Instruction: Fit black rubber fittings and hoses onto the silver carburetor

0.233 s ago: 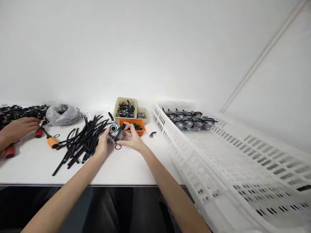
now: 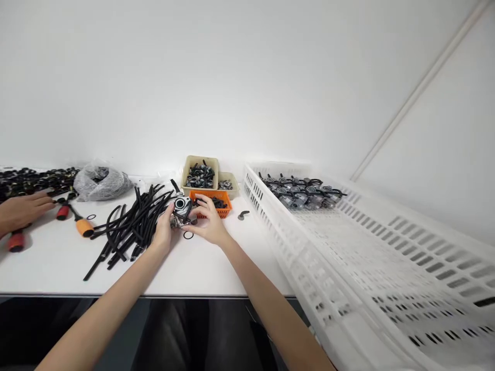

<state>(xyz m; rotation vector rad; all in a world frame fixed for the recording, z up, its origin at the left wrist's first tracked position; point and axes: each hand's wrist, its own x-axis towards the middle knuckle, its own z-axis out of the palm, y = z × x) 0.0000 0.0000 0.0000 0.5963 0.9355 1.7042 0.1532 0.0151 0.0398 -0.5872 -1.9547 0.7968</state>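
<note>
My left hand (image 2: 164, 230) is closed around the left side of a small silver carburetor (image 2: 180, 204) with a round dark bore facing up. A short black hose stub sticks out at its top. My right hand (image 2: 209, 220) curls at its right side, thumb and fingers pinching near a black hose on the body; the exact grip is partly hidden. Just below on the table lies a black O-ring (image 2: 188, 235). Left of my hands is a loose pile of black hoses (image 2: 133, 224). Behind my right hand stands an orange basket (image 2: 226, 212) of small black parts.
A long white perforated crate (image 2: 309, 252) on the right holds several carburetors (image 2: 305, 193). Beige bins (image 2: 187, 175) of small parts stand at the back. On the left are an orange-handled tool (image 2: 84, 227), a plastic bag (image 2: 98, 184) and a co-worker's hand (image 2: 27, 210).
My right hand's fingers have shifted slightly left and down along the carburetor, while my left hand keeps its hold. The co-worker's hand has moved a little left.
</note>
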